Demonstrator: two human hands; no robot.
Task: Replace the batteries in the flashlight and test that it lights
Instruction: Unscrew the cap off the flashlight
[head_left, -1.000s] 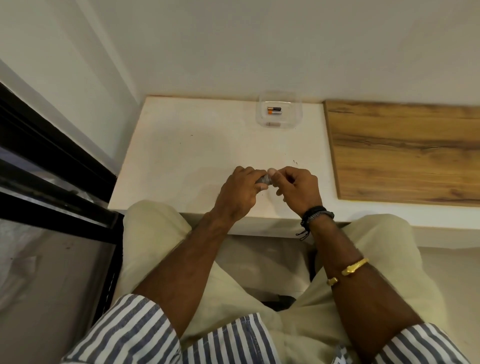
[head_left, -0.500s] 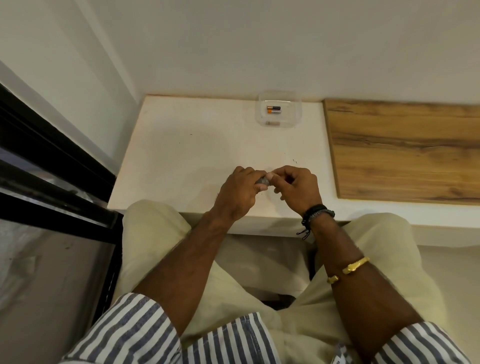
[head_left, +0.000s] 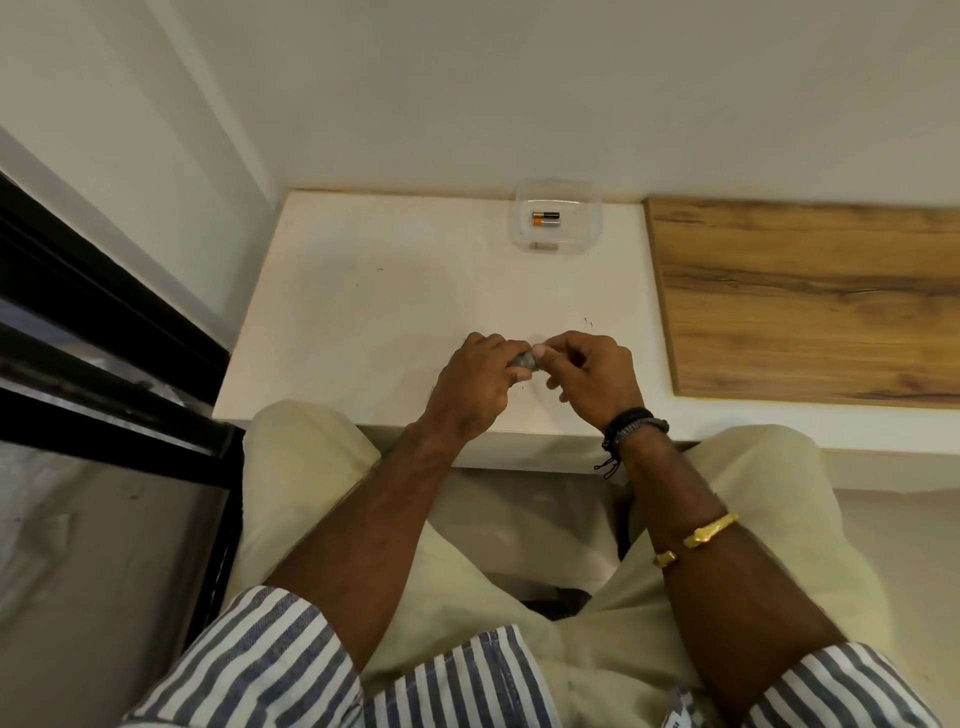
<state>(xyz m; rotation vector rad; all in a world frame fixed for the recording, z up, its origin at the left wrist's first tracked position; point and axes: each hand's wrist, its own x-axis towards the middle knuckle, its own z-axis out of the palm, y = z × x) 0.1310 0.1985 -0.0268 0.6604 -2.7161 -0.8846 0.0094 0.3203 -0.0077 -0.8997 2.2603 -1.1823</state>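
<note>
A small grey flashlight (head_left: 525, 360) is held just above the front of the white table (head_left: 363, 291). Most of its body is hidden inside my left hand (head_left: 475, 382), which is wrapped around it. My right hand (head_left: 587, 374) pinches the exposed end of the flashlight with thumb and forefinger. Two orange-and-black batteries (head_left: 546, 219) lie side by side in a clear plastic container (head_left: 556, 244) at the back of the table, against the wall.
A wood-grain board (head_left: 810, 296) covers the surface to the right of the white table. A black-framed glass panel (head_left: 104, 364) runs along the left. My knees in beige trousers (head_left: 311, 457) sit under the table's front edge.
The hands stay together at the same spot; the right fingers have shifted slightly on the flashlight's end. The batteries have not moved.
</note>
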